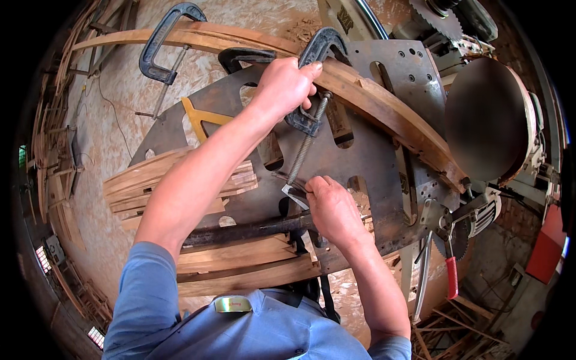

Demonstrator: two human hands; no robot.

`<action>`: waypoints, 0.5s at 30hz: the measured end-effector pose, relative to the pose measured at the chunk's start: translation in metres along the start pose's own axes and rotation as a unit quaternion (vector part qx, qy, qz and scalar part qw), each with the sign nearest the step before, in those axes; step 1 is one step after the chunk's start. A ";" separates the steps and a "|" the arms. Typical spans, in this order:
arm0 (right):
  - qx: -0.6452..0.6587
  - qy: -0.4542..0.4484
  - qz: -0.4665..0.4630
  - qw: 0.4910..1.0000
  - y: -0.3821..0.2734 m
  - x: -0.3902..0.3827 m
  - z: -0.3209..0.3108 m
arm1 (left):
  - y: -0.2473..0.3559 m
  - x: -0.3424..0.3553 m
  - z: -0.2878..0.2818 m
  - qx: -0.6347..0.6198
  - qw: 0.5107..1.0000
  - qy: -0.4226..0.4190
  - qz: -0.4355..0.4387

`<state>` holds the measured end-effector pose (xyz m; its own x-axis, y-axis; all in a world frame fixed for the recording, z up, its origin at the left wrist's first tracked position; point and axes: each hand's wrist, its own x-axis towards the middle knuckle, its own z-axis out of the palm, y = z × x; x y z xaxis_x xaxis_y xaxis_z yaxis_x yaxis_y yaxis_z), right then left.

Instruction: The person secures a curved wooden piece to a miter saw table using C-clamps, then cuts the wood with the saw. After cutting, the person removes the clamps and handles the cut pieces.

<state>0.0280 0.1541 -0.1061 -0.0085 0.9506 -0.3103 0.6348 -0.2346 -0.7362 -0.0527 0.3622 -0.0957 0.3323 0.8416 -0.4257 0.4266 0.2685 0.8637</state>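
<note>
My left hand (287,84) grips a dark C-clamp (324,45) set across a curved, layered wooden beam (393,123) on a slotted steel plate (234,210). The clamp's long threaded screw (306,150) points down toward me. At its lower end, my right hand (333,213) is closed around a metal handle or tool (294,196); which it is, I cannot make out clearly. A second C-clamp (150,54) holds the beam farther left, and another dark clamp (234,60) lies beside it.
Wooden strips (144,174) and a yellow square (195,120) lie on the plate's left, more boards (246,261) near me. On the right stand a round machine part (519,120), a saw blade (429,15) and a red-handled lever (451,276). Lumber (63,180) is stacked left.
</note>
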 end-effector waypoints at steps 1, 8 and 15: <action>0.000 0.013 -0.008 1.000 0.000 0.000 0.003 | 0.003 -0.002 0.000 0.001 1.000 -0.001 0.001; -0.016 0.057 -0.035 0.998 0.005 -0.002 0.008 | 0.004 -0.004 0.000 0.028 0.999 -0.008 0.016; -0.123 0.117 -0.180 0.969 -0.029 0.021 0.006 | 0.005 -0.003 0.000 -0.019 1.000 -0.005 -0.016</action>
<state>0.0046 0.1790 -0.0951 -0.1065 0.9886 0.1068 0.7890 0.1494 -0.5960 -0.0511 0.3614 -0.0901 0.3282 0.8275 -0.4556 0.4051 0.3124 0.8592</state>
